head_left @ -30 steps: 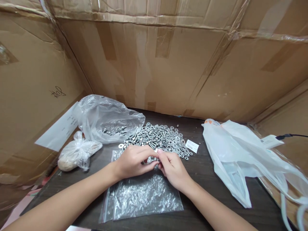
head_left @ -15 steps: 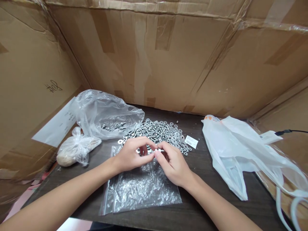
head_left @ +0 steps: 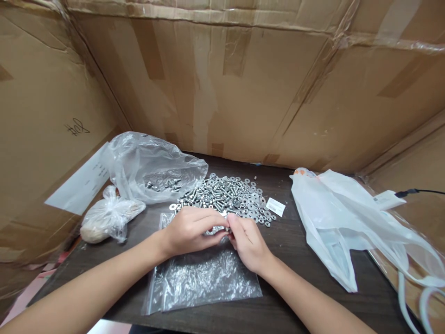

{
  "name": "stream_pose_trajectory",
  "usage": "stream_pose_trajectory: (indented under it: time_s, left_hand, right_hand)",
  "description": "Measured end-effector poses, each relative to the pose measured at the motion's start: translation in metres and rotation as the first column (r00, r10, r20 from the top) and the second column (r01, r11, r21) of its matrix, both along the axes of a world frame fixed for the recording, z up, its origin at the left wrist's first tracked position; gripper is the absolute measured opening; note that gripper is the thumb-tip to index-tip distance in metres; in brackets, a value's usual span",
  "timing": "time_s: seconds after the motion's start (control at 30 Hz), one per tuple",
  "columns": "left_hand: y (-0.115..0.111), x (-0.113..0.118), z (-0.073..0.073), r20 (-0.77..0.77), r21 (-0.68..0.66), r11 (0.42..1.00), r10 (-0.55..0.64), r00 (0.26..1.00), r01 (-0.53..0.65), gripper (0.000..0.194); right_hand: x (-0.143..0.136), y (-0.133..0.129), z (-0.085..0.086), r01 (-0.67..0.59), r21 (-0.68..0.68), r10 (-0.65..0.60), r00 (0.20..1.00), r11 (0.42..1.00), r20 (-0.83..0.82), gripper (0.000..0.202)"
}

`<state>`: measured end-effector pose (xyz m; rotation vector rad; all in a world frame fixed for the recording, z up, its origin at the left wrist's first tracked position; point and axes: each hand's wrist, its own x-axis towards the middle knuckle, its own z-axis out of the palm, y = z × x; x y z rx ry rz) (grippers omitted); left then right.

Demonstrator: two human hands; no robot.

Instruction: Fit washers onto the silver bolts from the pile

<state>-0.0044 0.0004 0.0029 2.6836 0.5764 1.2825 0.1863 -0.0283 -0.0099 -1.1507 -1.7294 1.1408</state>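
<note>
Fingertips of both hands meet over the near side of a heap of bolts and washers (head_left: 222, 192). A small metal bolt (head_left: 227, 228) is pinched between them, mostly covered by the fingers. My left hand (head_left: 194, 230) is closed on its left end, thumb below and index finger above. From the other side, my right hand (head_left: 249, 242) grips it with thumb and curled fingers. Whether a nut or washer sits on the bolt I cannot make out. Under the hands lies a clear zip bag (head_left: 208, 283), flat on the dark table (head_left: 288, 287).
A large clear plastic bag (head_left: 153, 162) with some bolts inside stands at back left, beside a small knotted bag (head_left: 107, 218). A white label (head_left: 276, 207) lies right of the heap. Further right is a white carrier bag (head_left: 330, 222). Cardboard walls (head_left: 208, 93) enclose the table.
My fingers have drawn closer together around the bolt, hiding more of it. My right hand has turned slightly, its thumb now higher. The view has shifted a little.
</note>
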Motion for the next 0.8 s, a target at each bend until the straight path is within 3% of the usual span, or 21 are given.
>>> stream_pose_trajectory:
  time_s: [0.13,0.2,0.27,0.33,0.4,0.47,0.53,0.63,0.7,0.8]
  left_hand:
    - [0.001,-0.003,0.001,-0.091,0.126,0.992,-0.004,0.996,0.015,0.009]
    - [0.001,-0.003,0.001,-0.114,0.134,0.991,-0.011,0.993,0.026,0.010]
    - [0.001,-0.003,0.001,-0.099,0.064,0.998,-0.021,0.995,0.027,0.011]
    - [0.001,-0.001,0.002,-0.030,-0.115,0.993,-0.024,0.999,0.021,0.010]
    - [0.000,0.001,0.003,0.061,-0.350,0.937,0.012,0.998,0.010,0.009]
    - [0.000,0.002,0.004,0.115,-0.540,0.842,0.074,0.991,0.000,0.010]
    - [-0.001,0.003,0.006,0.125,-0.643,0.766,0.116,0.985,-0.008,0.011]
    - [-0.002,0.004,0.007,0.127,-0.680,0.733,0.131,0.983,-0.010,0.012]
    - [-0.003,0.005,0.007,0.129,-0.657,0.754,0.129,0.983,-0.013,0.011]
    - [-0.004,0.004,0.005,0.118,-0.553,0.833,0.099,0.988,-0.017,0.009]
  right_hand:
    - [0.000,0.005,-0.002,-0.056,-0.331,0.046,0.998,0.942,-0.039,0.070]
    - [0.000,0.007,0.000,-0.074,-0.410,0.072,0.997,0.909,-0.021,0.072]
    - [0.002,0.007,0.003,-0.042,-0.317,0.054,0.998,0.948,0.029,0.068]
    - [0.004,0.005,0.007,-0.011,-0.070,0.018,0.996,0.997,0.089,0.058]
    - [0.006,0.003,0.010,-0.026,0.172,0.003,0.991,0.985,0.136,0.042]
    - [0.008,0.002,0.012,-0.059,0.283,0.010,0.985,0.957,0.171,0.027]
    - [0.009,0.003,0.013,-0.058,0.302,0.004,0.985,0.952,0.174,0.019]
    - [0.009,0.003,0.014,-0.036,0.284,-0.007,0.989,0.958,0.149,0.015]
    - [0.008,0.002,0.015,-0.037,0.267,0.001,0.991,0.963,0.132,0.015]
    - [0.005,0.000,0.015,-0.041,0.232,0.016,0.994,0.972,0.108,0.027]
